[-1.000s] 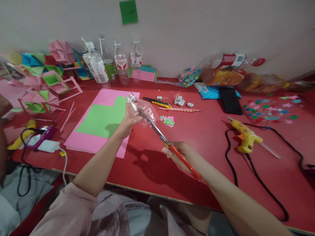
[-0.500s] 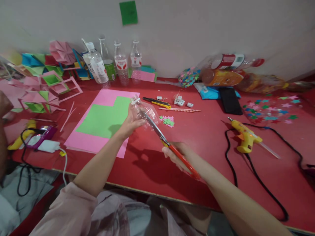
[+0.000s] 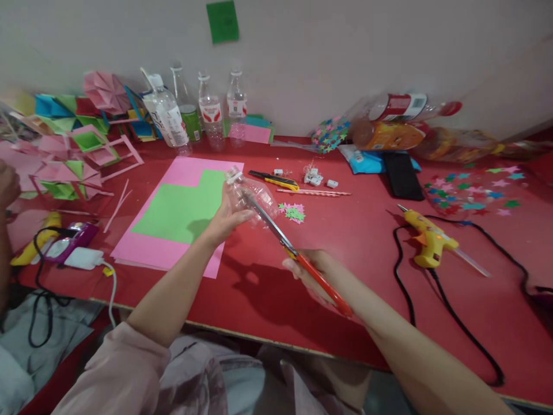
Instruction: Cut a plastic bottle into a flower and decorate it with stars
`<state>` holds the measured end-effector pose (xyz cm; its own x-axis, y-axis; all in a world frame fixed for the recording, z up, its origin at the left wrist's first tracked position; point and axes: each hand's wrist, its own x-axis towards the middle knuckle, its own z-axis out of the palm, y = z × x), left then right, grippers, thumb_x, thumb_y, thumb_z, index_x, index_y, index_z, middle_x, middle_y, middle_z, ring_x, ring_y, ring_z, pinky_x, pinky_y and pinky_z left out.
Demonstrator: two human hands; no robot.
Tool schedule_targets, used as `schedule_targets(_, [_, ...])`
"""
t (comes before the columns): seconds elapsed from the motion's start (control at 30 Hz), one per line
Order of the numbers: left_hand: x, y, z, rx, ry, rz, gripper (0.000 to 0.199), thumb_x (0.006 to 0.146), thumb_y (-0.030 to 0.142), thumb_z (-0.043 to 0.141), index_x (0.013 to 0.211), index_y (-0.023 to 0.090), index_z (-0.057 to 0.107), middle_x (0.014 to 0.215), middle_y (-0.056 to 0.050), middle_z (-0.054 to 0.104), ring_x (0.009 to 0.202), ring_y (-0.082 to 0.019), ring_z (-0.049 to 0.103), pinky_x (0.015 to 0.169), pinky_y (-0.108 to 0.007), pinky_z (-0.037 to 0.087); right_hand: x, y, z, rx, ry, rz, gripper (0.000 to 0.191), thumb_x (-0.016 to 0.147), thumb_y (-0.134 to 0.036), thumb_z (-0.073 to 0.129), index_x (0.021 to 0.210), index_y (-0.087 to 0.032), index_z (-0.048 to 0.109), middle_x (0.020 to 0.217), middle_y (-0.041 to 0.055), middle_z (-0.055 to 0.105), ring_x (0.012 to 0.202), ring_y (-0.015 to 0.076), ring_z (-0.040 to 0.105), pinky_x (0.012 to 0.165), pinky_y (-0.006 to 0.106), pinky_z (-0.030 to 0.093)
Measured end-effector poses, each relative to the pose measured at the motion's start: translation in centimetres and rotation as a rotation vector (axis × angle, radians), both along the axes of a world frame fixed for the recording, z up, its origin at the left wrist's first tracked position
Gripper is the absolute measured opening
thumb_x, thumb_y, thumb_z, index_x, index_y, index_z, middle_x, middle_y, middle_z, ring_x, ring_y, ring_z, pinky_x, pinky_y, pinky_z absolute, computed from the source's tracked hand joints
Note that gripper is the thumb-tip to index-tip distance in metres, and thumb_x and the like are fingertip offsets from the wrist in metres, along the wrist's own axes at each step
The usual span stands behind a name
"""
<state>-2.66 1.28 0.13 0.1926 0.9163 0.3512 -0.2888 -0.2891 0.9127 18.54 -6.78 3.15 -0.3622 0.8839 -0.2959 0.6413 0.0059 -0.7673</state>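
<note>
Here, the left hand is closed around a clear bottle piece; to its right, the right hand grips red-handled scissors.

Craft workspace, at home or in a classroom I cannot tell from my remote station: the red worktop along a grey wall carries a yellow glue gun, a cutter knife, pink and green paper, small paper stars, folded paper models and plastic bottles; I read the handheld scissors as further handicraft equipment.
</note>
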Motion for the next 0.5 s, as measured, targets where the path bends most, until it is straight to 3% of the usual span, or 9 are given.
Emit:
schedule_targets(0.23, [0.29, -0.34, -0.05, 0.030, 0.085, -0.027, 0.068, 0.063, 0.044, 0.073, 0.118, 0.029, 0.036, 0.093, 0.000, 0.046, 0.086, -0.016, 0.050, 0.081, -0.037, 0.044, 0.06, 0.07, 0.42, -0.155, 0.038, 0.034, 0.057, 0.078, -0.076, 0.039, 0.065, -0.021, 0.045, 0.039, -0.0072, 0.035, 0.033, 0.0082, 0.036, 0.039, 0.023, 0.028])
schedule_targets(0.5, [0.59, -0.41, -0.42, 0.054, 0.132, -0.045, 0.073, 0.067, 0.049, 0.069, 0.126, 0.031, 0.030, 0.098, -0.002, 0.045, 0.092, -0.019, 0.049, 0.090, -0.043, 0.042, 0.22, 0.26, 0.09, -0.055, 0.039, 0.033, 0.057, 0.078, -0.075, 0.041, 0.059, -0.021, 0.043, 0.043, -0.0076, 0.032, 0.037, 0.0059, 0.029, 0.039, 0.023, 0.019])
